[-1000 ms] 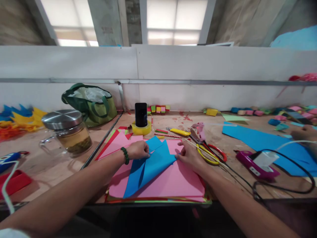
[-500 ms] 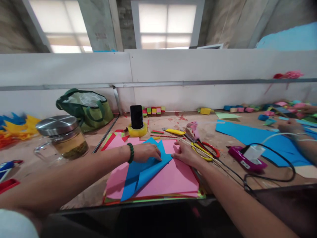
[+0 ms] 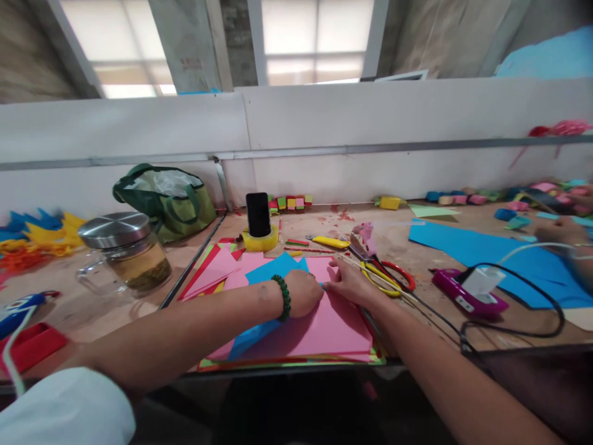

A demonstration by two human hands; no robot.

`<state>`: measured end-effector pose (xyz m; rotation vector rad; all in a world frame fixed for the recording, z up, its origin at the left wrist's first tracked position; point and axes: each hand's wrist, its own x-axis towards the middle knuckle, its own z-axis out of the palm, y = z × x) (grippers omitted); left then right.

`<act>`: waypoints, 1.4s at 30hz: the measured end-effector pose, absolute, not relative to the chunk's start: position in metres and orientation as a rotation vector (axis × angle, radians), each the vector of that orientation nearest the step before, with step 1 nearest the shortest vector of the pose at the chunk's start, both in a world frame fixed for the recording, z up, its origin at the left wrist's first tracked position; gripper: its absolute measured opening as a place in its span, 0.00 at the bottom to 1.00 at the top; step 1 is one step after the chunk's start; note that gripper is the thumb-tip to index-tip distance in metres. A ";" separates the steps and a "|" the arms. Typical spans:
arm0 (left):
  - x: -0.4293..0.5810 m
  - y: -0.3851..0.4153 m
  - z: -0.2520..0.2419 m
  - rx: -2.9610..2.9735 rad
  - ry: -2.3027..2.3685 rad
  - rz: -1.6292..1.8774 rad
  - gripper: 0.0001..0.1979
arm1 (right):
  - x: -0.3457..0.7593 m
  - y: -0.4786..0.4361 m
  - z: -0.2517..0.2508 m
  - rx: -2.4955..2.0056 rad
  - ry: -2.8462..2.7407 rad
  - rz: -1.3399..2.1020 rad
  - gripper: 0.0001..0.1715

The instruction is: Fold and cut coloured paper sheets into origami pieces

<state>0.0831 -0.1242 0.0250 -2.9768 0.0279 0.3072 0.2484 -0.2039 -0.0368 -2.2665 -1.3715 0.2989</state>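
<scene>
A sheet of blue paper (image 3: 266, 269), folded over on itself, lies on a stack of pink paper (image 3: 345, 337). My left hand (image 3: 304, 293), with a green bead bracelet at the wrist, is closed on the folded blue paper near its right-hand corner. Its fingertips are mostly hidden behind the knuckles. Just to the right, my right hand (image 3: 348, 281) rests on the pink paper with thumb and fingers apart. The right thumb touches the tip of the blue corner.
Behind the stack are a phone (image 3: 258, 215) propped on a tape roll (image 3: 262, 241), a yellow utility knife (image 3: 330, 241) and scissors (image 3: 382, 278). A purple power strip (image 3: 467, 300) sits right, near another person's hand (image 3: 563, 232). Left stand a glass tea mug (image 3: 139, 262) and green bag (image 3: 185, 216).
My left hand has shifted right along the blue paper to its corner, and its fingers have curled in. My right hand stays about in place. The view has tilted slightly.
</scene>
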 end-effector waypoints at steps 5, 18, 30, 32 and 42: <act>0.058 -0.144 0.017 -3.027 -0.109 0.248 0.11 | 0.250 -0.205 -0.036 -2.252 -1.393 0.287 0.35; -0.033 -0.199 -0.026 -2.986 -0.705 -0.040 0.19 | 0.248 -0.203 -0.030 -2.289 -1.428 0.290 0.36; -0.070 -0.200 -0.062 -2.918 -0.681 -0.524 0.22 | 0.177 -0.211 -0.006 -2.202 -1.739 0.287 0.16; -0.070 -0.199 -0.058 -2.952 -0.691 -0.476 0.23 | 0.159 -0.210 -0.008 -2.122 -1.877 0.426 0.18; -0.079 -0.193 -0.053 -3.018 -0.565 -0.327 0.34 | 0.227 -0.193 -0.002 -2.323 -1.903 0.696 0.14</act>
